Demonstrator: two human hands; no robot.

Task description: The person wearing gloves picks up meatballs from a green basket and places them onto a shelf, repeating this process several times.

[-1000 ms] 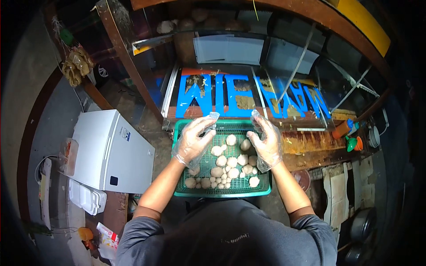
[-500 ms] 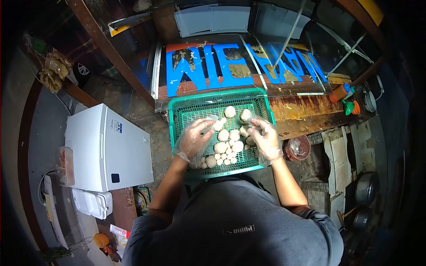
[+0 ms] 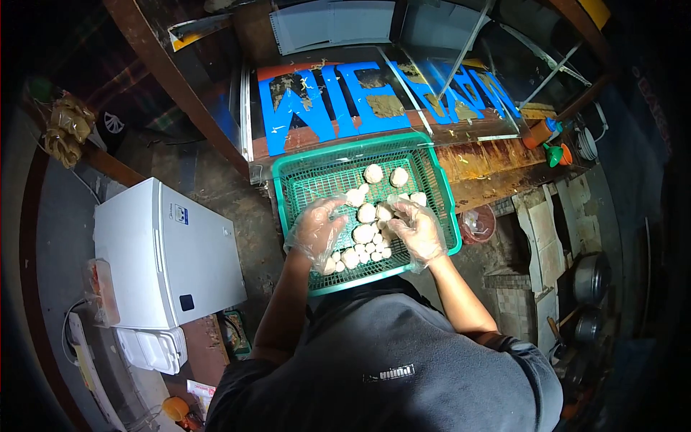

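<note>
Pale, round meatballs of large and small sizes lie in a green plastic basket. Both hands wear clear plastic gloves. At the basket's left side, my left hand is open, its fingers curved and thumb apart. Its fingertips are right beside a pair of meatballs. Over the right half, my right hand has its thumb and fingers around a meatball. More meatballs show behind that hand, partly covered. Two large meatballs sit apart toward the far side, and small ones gather near the front edge.
A glass display case with blue lettering stands beyond the basket, beside a wooden counter. On the left is a white freezer with foam boxes near it. A reddish bucket and pots are at right.
My right hand has shifted left and slightly down, closing around a meatball farther in. My left hand stays by the same pair of meatballs. The whole view has turned slightly.
</note>
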